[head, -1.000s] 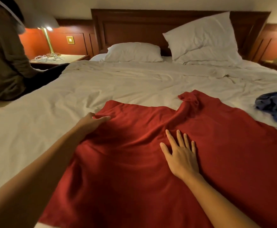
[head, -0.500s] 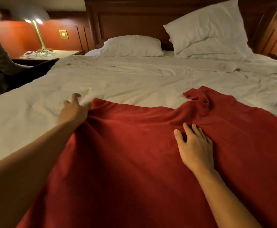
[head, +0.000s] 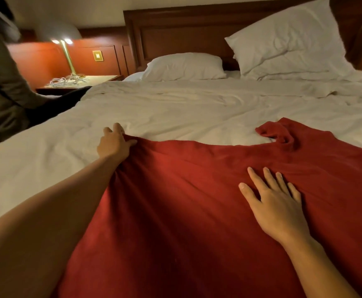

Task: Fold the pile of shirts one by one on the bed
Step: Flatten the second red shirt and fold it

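Both our hands touch the red shirt (head: 186, 201): left hand (head: 114, 144) grips its far corner, right hand (head: 277, 205) lies flat on its middle.

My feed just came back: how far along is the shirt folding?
Done: the red shirt lies spread on the bed, unfolded. In hand: the left hand grips its far corner while the right hand presses flat on its middle. Left: every fold; no finished shirts in view.

Dim, warm light comes from the glaring bedside lamp (head: 66, 58). Away from the lamp the bed (head: 175, 108) dims into soft shadow; outer edges bow.
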